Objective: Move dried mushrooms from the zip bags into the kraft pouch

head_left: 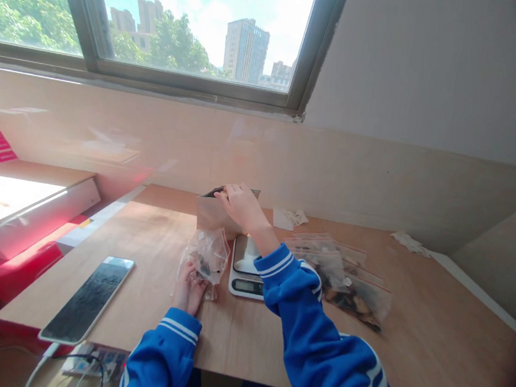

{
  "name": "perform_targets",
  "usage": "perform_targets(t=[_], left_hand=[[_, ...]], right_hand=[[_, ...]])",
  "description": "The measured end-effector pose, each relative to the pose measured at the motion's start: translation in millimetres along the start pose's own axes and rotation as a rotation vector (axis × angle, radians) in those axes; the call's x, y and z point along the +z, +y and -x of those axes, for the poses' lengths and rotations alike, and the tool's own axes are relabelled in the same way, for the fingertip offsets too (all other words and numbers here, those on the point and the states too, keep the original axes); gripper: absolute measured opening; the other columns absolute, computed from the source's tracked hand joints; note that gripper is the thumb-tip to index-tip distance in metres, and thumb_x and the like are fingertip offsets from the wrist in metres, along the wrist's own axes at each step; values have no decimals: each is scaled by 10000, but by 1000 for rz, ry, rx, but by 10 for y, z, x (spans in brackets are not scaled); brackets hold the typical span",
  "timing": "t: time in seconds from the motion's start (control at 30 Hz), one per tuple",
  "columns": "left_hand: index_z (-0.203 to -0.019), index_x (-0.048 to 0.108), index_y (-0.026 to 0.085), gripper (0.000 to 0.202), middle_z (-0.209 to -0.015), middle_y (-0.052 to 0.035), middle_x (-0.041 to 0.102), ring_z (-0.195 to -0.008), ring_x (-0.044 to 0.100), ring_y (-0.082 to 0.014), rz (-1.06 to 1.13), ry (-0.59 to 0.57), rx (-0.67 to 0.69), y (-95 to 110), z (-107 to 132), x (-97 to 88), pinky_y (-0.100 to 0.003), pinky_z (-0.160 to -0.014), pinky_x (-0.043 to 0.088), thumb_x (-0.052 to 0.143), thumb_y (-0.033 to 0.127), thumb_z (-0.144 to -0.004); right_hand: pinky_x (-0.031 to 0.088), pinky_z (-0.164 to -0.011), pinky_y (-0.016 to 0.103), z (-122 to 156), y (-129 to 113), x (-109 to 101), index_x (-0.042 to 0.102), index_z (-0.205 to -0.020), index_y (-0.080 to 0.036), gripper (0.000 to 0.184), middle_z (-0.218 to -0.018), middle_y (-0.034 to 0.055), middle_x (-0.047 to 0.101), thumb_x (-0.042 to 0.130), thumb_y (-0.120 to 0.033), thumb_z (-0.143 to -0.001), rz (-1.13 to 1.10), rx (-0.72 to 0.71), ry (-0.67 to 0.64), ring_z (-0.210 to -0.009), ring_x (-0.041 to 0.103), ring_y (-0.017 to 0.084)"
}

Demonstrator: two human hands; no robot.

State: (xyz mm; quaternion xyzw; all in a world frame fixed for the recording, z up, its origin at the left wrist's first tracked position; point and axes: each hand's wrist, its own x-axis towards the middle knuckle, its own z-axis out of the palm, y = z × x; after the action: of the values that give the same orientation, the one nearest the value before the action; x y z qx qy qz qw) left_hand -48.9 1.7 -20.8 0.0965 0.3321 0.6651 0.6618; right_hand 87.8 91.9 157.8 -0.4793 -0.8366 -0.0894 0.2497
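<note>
My left hand point(189, 289) is closed on the lower left part of a clear plastic bag point(214, 252) with a few dark pieces in it. The bag stands upright on the table. My right hand point(243, 207) is over the open top of a light brown box point(211, 214), its fingers bent together at the opening. Something small and brown shows by the fingertips, too small to name. Below my right wrist lies a white digital kitchen scale point(247, 288), partly covered by the forearm. The inside of the box is mostly hidden.
Several zip bags point(357, 301) of dark brown pieces lie right of the scale. Paper scraps point(289, 218) sit by the wall, with another crumpled scrap point(409, 242) farther right. A charging smartphone point(90, 298) lies left, above a power strip point(92, 361).
</note>
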Motion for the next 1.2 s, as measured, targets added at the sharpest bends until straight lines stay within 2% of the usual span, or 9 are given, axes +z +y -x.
perform_targets(t=[0.1,0.2,0.33,0.4,0.5,0.6,0.77,1.03,1.2], left_hand=[[-902,603,165,169,-800,-30,681,-657,635,-121,6,37,-20,2,-2,4,-231,-601,529,532,89,-770],[-873,611,154,145,-810,-49,681,-679,638,-133,12,58,-36,6,-5,12,-237,-599,528,521,93,-778],[-894,619,149,153,-793,-60,678,-696,637,-149,19,70,-58,9,-8,15,-253,-626,533,536,105,-773],[-909,613,158,164,-783,-49,673,-675,630,-141,25,73,-52,8,-7,13,-253,-629,531,538,107,-772],[-924,597,186,176,-808,-26,678,-644,624,-124,39,62,-16,11,-1,17,-237,-607,520,524,100,-788],[-916,601,168,163,-806,-34,685,-650,632,-121,29,59,-32,19,10,35,-216,-584,511,518,95,-796],[-872,618,137,120,-757,-50,683,-637,641,-128,-1,33,-54,30,34,65,-215,-567,514,523,116,-802],[-927,594,182,224,-816,-14,694,-681,650,-124,-47,-62,11,21,73,71,-212,-607,515,619,105,-719],[-916,596,172,196,-812,-16,683,-654,627,-111,-36,-14,1,11,50,53,-202,-581,494,614,120,-727]], right_hand=[[328,-921,409,38,-6,26,647,-978,-81,511,-1027,194,620,284,-441,-974,104,64,-16,-1062,498,267],[303,-934,412,79,-19,0,641,-989,-90,474,-1038,183,605,302,-421,-974,136,63,0,-1055,487,267],[317,-929,365,261,-45,-103,592,-1045,-142,263,-1050,117,599,355,-209,-952,-39,31,168,-1044,483,232],[365,-861,313,435,-50,-114,593,-970,-165,260,-980,79,608,343,-121,-916,-205,41,171,-962,516,195],[403,-723,251,732,-57,3,595,-836,-179,258,-845,32,616,359,-79,-870,-470,83,-24,-796,553,144],[410,-704,228,967,-103,230,615,-830,-169,227,-859,30,640,411,-70,-840,-647,92,-246,-795,576,128],[418,-640,227,1130,-244,470,619,-926,-164,132,-844,34,653,585,-244,-826,-758,99,-425,-721,586,137],[421,-633,226,1149,-239,444,656,-876,-148,120,-839,43,669,554,-200,-839,-744,123,-343,-688,586,128],[429,-690,257,1130,-197,429,679,-892,-149,164,-863,57,671,539,-227,-855,-698,157,-242,-736,578,141]])
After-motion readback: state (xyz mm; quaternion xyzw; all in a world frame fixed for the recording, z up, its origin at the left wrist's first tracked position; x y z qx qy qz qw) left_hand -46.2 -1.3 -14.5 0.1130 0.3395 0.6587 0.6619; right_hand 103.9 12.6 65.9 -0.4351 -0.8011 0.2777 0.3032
